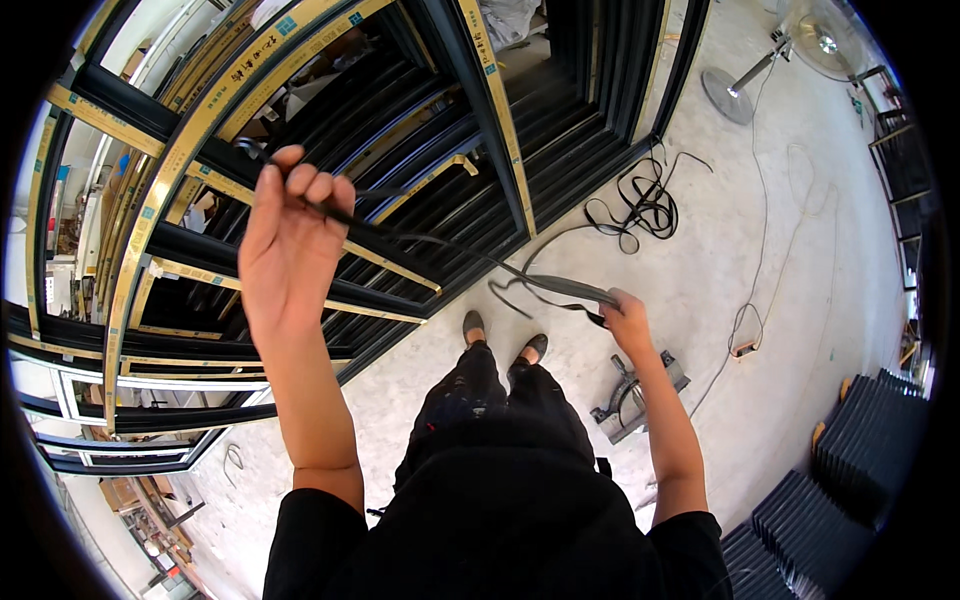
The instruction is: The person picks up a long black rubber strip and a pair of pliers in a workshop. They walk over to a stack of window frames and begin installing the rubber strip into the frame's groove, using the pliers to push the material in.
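A long black rubber strip (440, 242) runs between my two hands. My left hand (295, 245) is raised at the upper left, palm toward me, its fingers curled on the strip in front of the dark window frames (500, 130). The strip's far end goes up past those fingertips. Lower and to the right, my right hand (627, 320) is closed around gathered lengths of the same strip, with one loop hanging below. More strip trails from there to a loose tangle (645, 205) on the floor. Yellow protective tape covers edges of the frames.
A metal power tool (638, 395) stands on the floor by my right forearm. A pedestal fan (825, 45) is at the upper right; a thin cable runs down to a small socket box (745, 349). Black ribbed stacks (800, 525) lie lower right. The frames fill the upper left.
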The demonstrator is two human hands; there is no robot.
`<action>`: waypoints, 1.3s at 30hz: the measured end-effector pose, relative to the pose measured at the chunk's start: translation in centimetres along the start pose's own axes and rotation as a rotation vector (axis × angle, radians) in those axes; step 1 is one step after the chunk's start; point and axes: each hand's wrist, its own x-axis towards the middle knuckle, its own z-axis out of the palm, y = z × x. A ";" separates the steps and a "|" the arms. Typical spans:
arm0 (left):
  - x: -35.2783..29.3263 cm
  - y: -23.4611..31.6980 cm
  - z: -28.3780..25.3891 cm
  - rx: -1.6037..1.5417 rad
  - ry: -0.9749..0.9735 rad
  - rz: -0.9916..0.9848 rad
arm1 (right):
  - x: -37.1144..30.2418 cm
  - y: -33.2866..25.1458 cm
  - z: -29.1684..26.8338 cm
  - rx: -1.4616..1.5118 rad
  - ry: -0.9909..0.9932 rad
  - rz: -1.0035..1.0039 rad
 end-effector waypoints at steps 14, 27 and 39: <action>-1.8 -18.0 -6.1 1.278 -0.525 -0.030 | -2.2 -18.7 -6.1 0.048 -0.114 -0.279; -0.1 -23.5 -12.8 1.460 -0.613 -0.185 | -4.3 -20.5 -14.2 0.184 0.120 -0.228; -1.0 -19.2 -20.1 2.020 -0.378 -0.209 | -6.8 -17.0 -19.6 0.171 0.322 -0.196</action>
